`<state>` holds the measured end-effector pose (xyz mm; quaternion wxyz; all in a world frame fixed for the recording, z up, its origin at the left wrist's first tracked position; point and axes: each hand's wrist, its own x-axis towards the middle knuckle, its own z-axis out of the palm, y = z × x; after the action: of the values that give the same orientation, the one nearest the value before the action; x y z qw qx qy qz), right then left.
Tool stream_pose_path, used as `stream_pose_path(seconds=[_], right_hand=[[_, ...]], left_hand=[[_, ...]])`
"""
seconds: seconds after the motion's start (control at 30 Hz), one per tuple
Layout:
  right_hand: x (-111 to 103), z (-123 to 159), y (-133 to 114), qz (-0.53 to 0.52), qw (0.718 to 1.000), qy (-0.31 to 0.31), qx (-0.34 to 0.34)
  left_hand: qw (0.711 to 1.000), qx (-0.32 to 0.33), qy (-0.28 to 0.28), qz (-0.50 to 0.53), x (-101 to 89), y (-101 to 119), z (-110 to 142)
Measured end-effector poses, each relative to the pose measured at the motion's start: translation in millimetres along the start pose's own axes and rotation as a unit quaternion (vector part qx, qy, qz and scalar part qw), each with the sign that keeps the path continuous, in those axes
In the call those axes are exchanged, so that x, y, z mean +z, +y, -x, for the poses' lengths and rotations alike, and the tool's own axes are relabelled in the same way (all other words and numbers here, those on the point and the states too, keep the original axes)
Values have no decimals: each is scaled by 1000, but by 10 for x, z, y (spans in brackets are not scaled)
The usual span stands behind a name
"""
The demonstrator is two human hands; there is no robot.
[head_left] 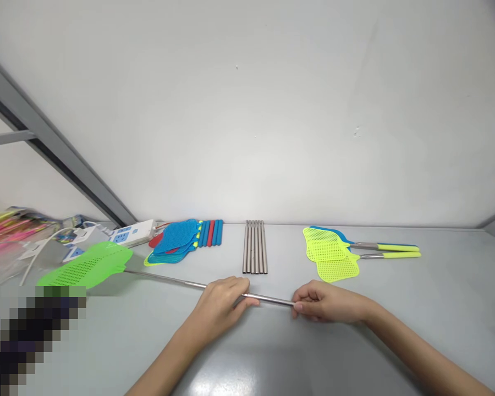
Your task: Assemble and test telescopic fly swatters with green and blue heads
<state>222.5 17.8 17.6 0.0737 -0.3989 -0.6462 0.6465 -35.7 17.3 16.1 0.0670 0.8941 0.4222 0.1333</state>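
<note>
A green fly swatter (97,264) stretches across the front of the table, its metal telescopic rod drawn out long. Its perforated head is at the left, lifted above the tabletop. My left hand (223,301) is closed round the middle of the rod. At the rod's right end, my right hand (328,301) pinches the bare metal between thumb and fingers; the very tip is hidden in the hand. Behind my hands lies a row of several short metal rods (254,247). To the right are yellow fly swatters (338,268) with yellow grips, partly covering a blue one.
At the back left lie stacked blue swatter heads (176,237) and several blue and red grip tubes (212,233). Beside them are a white power strip (134,234) with cables and bagged colourful items (8,236). A wall and a metal frame post (61,143) border the table.
</note>
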Motion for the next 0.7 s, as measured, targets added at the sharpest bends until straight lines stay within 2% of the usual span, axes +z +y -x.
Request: stream_pose_path(seconds=[0.17,0.4,0.7], right_hand=[[-9,9,-20,10,1000,12,-25],[8,43,-95,-4,998,5,-55],[-13,36,-79,-42,999,-9,-20]], left_hand=[[1000,-5,16,-16,15,-1,-14],[999,-11,10,-38,18,-22,-26],[998,29,2,-58,-34,-60,-39]])
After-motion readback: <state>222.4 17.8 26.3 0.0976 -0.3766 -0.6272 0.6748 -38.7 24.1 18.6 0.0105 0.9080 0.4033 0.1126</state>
